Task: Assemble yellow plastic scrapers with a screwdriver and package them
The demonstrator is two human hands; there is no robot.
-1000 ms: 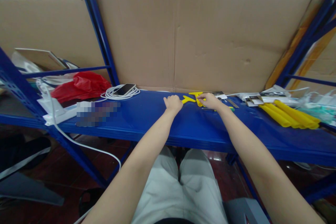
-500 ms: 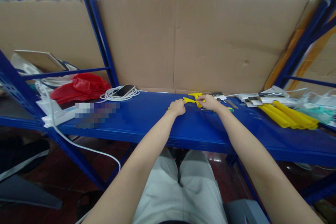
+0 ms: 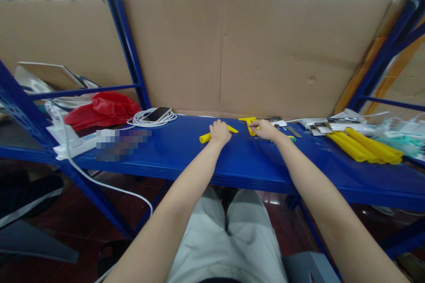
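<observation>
Under my left hand (image 3: 220, 132) lies a yellow tube (image 3: 205, 138), slanted on the blue shelf, its wide hollow-looking end to the left. The fingers bend over its middle, and a narrower tip shows on the right. My right hand (image 3: 266, 130) has its fingertips pinched at a yellow T-shaped tool (image 3: 247, 120), whose crossbar points to the back. Beneath and beside that hand are a green-ended thin tool (image 3: 292, 139), a flat metal strip (image 3: 293, 131) and a black-and-white packet (image 3: 277, 121).
Several yellow tubes (image 3: 365, 146) lie on the blue shelf (image 3: 186, 154) at right, before white packages (image 3: 345, 119). At left are a coiled white cable (image 3: 136, 119) with a phone (image 3: 158, 114) and a red bag (image 3: 106, 108). Cardboard (image 3: 265, 53) walls the back.
The yellow piece in my left hand has moved left, away from the T-shaped tool, and now shows on both sides of the hand. My right hand stays nearly still.
</observation>
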